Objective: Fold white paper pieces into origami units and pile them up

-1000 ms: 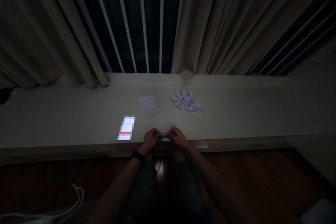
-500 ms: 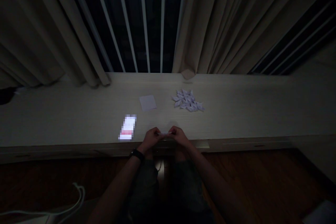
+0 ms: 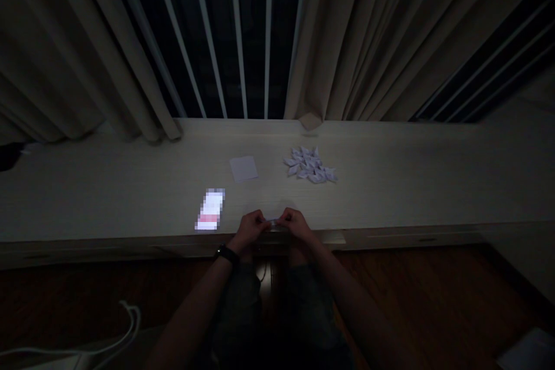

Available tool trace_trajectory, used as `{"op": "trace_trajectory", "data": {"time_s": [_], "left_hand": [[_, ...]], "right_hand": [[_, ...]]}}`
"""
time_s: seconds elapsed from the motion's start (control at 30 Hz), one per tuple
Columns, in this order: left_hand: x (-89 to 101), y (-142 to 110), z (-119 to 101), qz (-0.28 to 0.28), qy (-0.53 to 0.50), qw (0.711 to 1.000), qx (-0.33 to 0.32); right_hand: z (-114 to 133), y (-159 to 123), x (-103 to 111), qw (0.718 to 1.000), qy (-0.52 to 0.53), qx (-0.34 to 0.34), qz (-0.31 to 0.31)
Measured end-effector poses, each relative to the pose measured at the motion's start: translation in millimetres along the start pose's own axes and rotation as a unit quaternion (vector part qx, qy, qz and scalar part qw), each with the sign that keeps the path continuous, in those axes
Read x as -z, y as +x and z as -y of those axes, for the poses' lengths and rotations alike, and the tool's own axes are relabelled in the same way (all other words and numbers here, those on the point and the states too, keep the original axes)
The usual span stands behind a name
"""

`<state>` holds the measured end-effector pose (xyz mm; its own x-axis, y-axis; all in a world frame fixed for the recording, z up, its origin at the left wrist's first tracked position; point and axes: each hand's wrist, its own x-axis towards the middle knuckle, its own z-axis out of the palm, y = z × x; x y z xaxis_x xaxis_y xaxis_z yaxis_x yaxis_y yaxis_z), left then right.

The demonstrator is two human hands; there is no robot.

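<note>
Between my hands, at the front edge of the pale counter (image 3: 390, 185), is a small folded piece of white paper (image 3: 273, 222). My left hand (image 3: 252, 226) pinches its left end, and my right hand (image 3: 295, 222) pinches its right end. The fingers cover much of the paper, so its exact folded shape cannot be made out. Beyond my right hand lies a cluster of several folded white paper boats (image 3: 310, 165). A flat square stack of white paper (image 3: 243, 169) rests to the left of the boats.
A lit phone (image 3: 210, 209), its screen blurred, lies left of my hands. Beige curtains (image 3: 368, 34) hang behind the counter beside a dark barred window (image 3: 217, 34). A white cable (image 3: 130, 324) runs at lower left above the wooden floor (image 3: 416, 300).
The folded paper between my fingers has shifted slightly and looks a little more bowed. Both hands stay in nearly the same place, still gripping its ends.
</note>
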<state>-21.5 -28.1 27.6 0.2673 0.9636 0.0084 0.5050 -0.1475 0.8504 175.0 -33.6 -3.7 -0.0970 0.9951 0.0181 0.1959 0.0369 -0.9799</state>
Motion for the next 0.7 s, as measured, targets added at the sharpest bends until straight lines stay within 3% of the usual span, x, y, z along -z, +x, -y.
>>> {"op": "trace_trajectory", "data": {"time_s": [0.17, 0.3, 0.6, 0.7], "left_hand": [[-3.7, 3, 3, -0.016, -0.06, 0.998, 0.017], [-4.4, 3, 2, 0.015, -0.138, 0.99, 0.039], [-12.5, 7, 0, 0.025, -0.154, 0.987, 0.048], [-13.0, 8, 1, 0.022, -0.17, 0.984, 0.045]], "right_hand": [[2, 2, -3, 0.999, -0.017, 0.014, -0.023], [3, 3, -5, 0.998, -0.046, 0.028, -0.039], [4, -1, -6, 0.998, -0.029, -0.002, -0.059], [4, -1, -2, 0.999, -0.01, -0.006, -0.038]]}}
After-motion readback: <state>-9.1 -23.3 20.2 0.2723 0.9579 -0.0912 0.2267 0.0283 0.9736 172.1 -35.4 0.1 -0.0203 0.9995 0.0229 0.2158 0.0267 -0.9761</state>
